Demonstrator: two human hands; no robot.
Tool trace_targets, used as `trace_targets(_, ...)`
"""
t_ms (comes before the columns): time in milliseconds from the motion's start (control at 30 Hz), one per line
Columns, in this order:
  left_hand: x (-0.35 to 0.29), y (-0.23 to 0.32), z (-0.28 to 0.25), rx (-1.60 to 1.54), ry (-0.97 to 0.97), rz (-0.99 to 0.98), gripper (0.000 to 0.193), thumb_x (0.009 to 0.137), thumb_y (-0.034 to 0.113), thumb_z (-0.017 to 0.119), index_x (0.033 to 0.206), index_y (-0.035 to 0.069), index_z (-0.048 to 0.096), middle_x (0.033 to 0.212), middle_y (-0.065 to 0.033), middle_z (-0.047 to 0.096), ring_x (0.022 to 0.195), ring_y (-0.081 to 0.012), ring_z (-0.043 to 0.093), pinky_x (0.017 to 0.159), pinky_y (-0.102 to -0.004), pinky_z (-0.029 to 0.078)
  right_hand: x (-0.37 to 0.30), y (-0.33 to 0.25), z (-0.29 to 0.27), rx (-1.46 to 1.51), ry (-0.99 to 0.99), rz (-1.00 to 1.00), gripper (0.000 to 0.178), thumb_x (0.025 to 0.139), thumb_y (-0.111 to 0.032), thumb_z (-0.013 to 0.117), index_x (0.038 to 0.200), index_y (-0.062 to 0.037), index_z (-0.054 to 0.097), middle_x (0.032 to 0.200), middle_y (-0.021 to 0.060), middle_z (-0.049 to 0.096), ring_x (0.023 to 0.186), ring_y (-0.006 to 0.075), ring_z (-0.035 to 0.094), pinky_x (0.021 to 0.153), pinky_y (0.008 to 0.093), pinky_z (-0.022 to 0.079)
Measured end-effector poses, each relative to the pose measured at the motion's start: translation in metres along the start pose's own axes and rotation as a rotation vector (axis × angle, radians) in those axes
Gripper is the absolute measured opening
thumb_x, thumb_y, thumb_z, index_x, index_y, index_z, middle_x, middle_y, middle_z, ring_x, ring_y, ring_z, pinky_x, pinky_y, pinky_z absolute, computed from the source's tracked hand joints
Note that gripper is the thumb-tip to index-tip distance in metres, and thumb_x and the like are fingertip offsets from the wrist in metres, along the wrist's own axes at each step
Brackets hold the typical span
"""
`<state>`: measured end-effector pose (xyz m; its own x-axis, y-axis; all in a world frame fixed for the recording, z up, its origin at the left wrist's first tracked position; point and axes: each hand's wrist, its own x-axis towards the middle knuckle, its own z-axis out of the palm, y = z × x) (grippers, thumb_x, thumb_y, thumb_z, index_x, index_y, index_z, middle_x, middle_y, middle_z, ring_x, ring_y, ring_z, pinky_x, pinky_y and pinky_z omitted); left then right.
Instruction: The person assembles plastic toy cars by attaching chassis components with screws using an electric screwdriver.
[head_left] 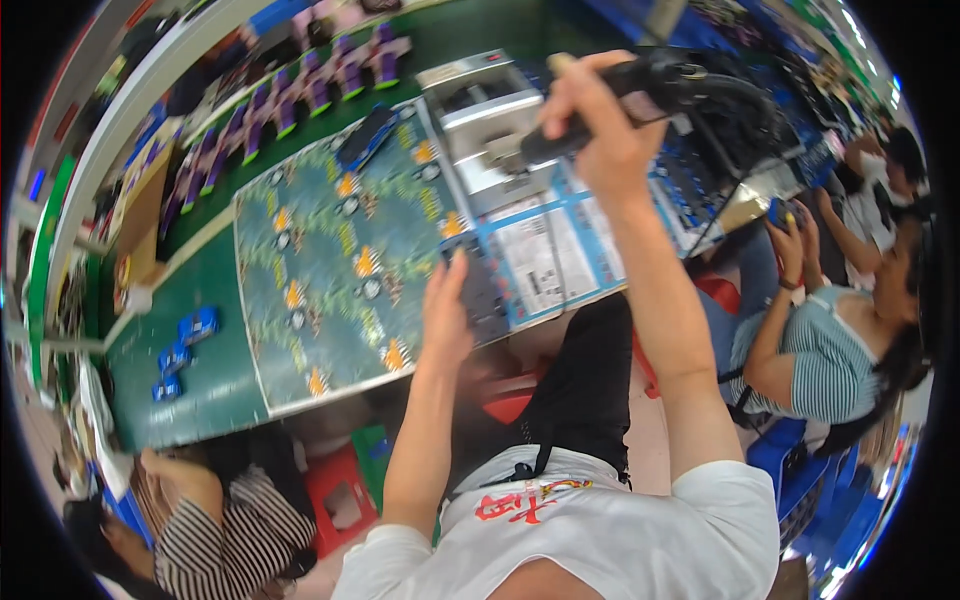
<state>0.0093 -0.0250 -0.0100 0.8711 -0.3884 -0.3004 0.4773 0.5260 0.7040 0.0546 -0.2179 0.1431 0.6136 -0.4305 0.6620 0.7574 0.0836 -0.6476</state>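
My right hand (610, 130) is wrapped round a black electric screwdriver (640, 85), its tip end pointing left over a silver metal box (490, 130) that looks like a screw feeder. My left hand (447, 315) rests against a flat dark plastic part (480, 290) at the near right edge of the patterned mat (330, 270). Its fingers lie along the part's left side; the grip underneath is hidden. A blue-and-black piece (368, 138), perhaps a toy car part, lies at the mat's far edge.
Several small blue toy cars (198, 325) stand on the green table (200, 395) at the left. Purple-and-pink items (300, 90) line the back. Blue parts (690, 190) and a thick black cable (750, 95) are at the right. People sit on both sides, one in stripes (815, 355).
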Motion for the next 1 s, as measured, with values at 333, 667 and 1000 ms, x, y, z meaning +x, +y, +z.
trace_targets(333,-0.004,0.003,-0.01,0.083,-0.094,0.054,0.033,0.099,0.03,0.057,0.121,0.005,0.052,0.103,-0.0119,0.066,0.08,-0.0198,0.068,0.068,-0.0352,0.059,0.0,0.025,0.009,-0.055,-0.112,-0.03,0.013,0.084,-0.007,0.073,0.079,0.0016,0.066,0.057,0.0042,0.06,0.047,0.0107,0.058,0.046,0.0224,0.045)
trace_targets(667,-0.006,0.006,-0.006,0.041,-0.2,0.022,0.029,0.098,0.021,0.057,0.122,0.004,0.051,0.105,-0.0128,0.066,0.086,-0.0223,0.068,0.076,-0.0387,0.06,-0.002,0.032,0.017,-0.243,-0.195,-0.025,0.026,0.083,-0.015,0.075,0.062,-0.0037,0.064,0.05,-0.0004,0.057,0.042,0.0064,0.054,0.042,0.021,0.039)
trace_targets(1000,-0.008,0.008,-0.002,0.029,-0.121,0.011,0.027,0.097,0.02,0.059,0.118,0.003,0.054,0.095,-0.013,0.066,0.078,-0.0213,0.069,0.064,-0.0389,0.061,-0.046,-0.025,0.014,0.14,-0.327,0.232,0.017,0.095,-0.019,0.05,0.091,-0.0028,0.054,0.067,0.0086,0.051,0.052,0.0169,0.051,0.058,0.0335,0.047)
